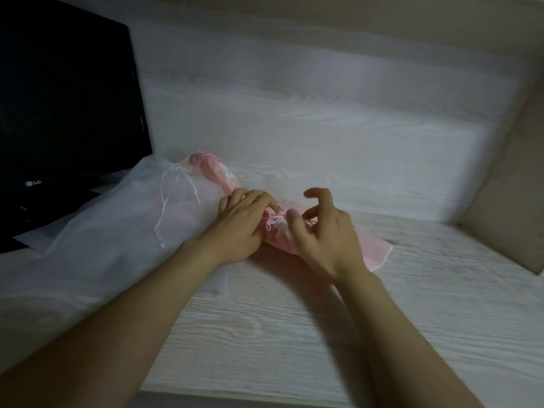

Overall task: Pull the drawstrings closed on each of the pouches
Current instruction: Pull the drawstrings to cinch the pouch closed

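A pink pouch (374, 248) lies on the pale wooden table (294, 334), its gathered mouth between my hands. My left hand (241, 228) grips the bunched neck from the left. My right hand (321, 231) pinches the pouch's drawstring beside the mouth, with index and middle fingers raised. A second pink pouch (212, 169) lies behind, its top cinched. A large sheer white pouch (103, 237) lies at the left, its neck tied and white cords (176, 195) trailing over it.
A black LG monitor (64, 113) stands at the left, partly behind the white pouch. A pale wood-grain wall rises behind the table. A beige side panel (512, 187) closes off the right end.
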Tool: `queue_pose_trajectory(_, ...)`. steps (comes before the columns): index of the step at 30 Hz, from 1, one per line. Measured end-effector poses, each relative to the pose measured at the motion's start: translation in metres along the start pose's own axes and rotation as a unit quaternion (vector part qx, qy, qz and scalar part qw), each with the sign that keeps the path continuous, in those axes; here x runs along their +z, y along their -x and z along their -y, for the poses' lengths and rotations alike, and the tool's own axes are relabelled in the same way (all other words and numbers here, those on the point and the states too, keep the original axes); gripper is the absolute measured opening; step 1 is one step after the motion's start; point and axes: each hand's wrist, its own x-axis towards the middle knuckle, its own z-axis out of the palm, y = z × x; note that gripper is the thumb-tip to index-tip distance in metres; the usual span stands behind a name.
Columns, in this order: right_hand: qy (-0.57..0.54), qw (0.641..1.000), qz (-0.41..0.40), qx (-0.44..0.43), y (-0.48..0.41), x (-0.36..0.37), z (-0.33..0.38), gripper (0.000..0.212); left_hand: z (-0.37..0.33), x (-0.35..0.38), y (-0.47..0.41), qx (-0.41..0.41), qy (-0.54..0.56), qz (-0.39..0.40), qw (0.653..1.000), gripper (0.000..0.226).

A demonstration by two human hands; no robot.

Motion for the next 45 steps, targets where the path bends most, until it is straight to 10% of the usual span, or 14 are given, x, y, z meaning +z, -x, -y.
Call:
queue_pose_trajectory(6, 0.207, 0.94, -0.24, -0.128, -0.001, -0.015, 0.006, 0.048, -0.005, 0.003, -0.009, -0.056, 0.098, -0.12, 0.986, 0.028)
queue_pose_trajectory(12, -0.082, 0.952, -0.284, 0.075, 0.002, -0.021, -0.006, 0.073, -0.033, -0.02, -0.034, -0.083, 0.22, -0.252, 0.939, 0.031)
queue_pose_trajectory(20, -0.121, 0.912, -0.356, 0.167, -0.01, -0.035, -0.032, 0.015, -0.079, -0.051, -0.078, -0.135, 0.24, -0.374, 0.886, 0.031)
queue_pose_trajectory(24, -0.187, 0.865, -0.421, 0.197, -0.011, -0.043, -0.024, 0.02, -0.094, -0.066, -0.096, -0.096, 0.253, -0.289, 0.918, 0.015)
queue_pose_trajectory(32, -0.283, 0.824, -0.426, 0.245, -0.018, -0.05, -0.035, 0.005, -0.105, -0.071, -0.103, -0.079, 0.096, -0.123, 0.985, 0.064)
queue_pose_trajectory(36, -0.471, 0.728, -0.346, 0.359, -0.023, -0.049, -0.046, 0.013, -0.115, -0.088, -0.118, -0.112, 0.134, -0.12, 0.977, 0.094)
queue_pose_trajectory(40, -0.519, 0.704, -0.271, 0.402, -0.021, -0.048, -0.051, 0.011, -0.112, -0.102, -0.125, -0.238, 0.186, -0.159, 0.94, 0.041)
queue_pose_trajectory(45, -0.541, 0.704, -0.187, 0.421, -0.019, -0.045, -0.047, 0.014, -0.107, -0.107, -0.11, -0.255, 0.307, -0.071, 0.914, 0.034)
